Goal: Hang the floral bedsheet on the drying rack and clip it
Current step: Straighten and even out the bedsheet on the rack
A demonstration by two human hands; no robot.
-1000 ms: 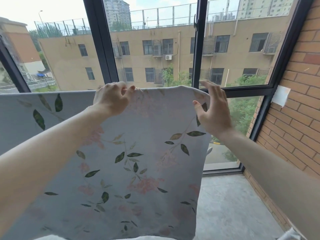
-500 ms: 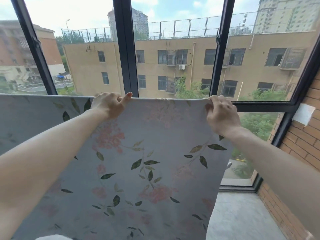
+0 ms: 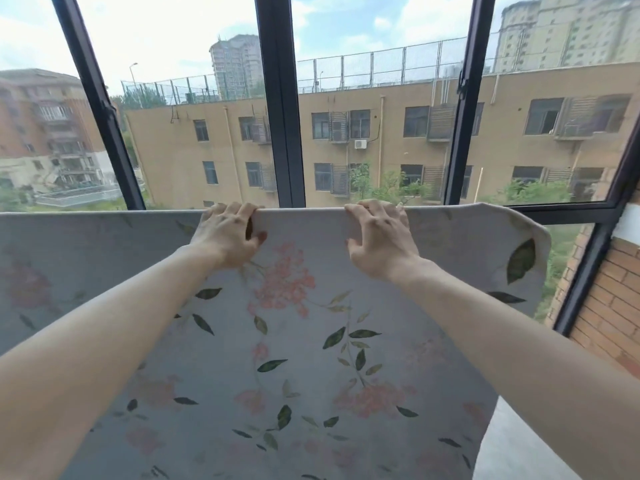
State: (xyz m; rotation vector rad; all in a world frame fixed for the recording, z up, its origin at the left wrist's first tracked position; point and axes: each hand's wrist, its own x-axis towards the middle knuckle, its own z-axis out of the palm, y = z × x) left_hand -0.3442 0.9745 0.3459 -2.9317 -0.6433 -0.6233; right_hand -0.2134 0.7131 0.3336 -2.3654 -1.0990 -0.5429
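Now each hand, left hand (image 3: 228, 237) and right hand (image 3: 379, 240), grips the floral bedsheet (image 3: 294, 341) top edge.

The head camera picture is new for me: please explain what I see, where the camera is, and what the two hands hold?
There is no machine here. A person wears one camera on the head, looking forward and down along both arms. The left hand and the right hand each curl fingers over the top edge of a floral bedsheet, which hangs down in front of a window. The rack under the sheet is hidden. No clips are visible. A brick wall stands on the right.
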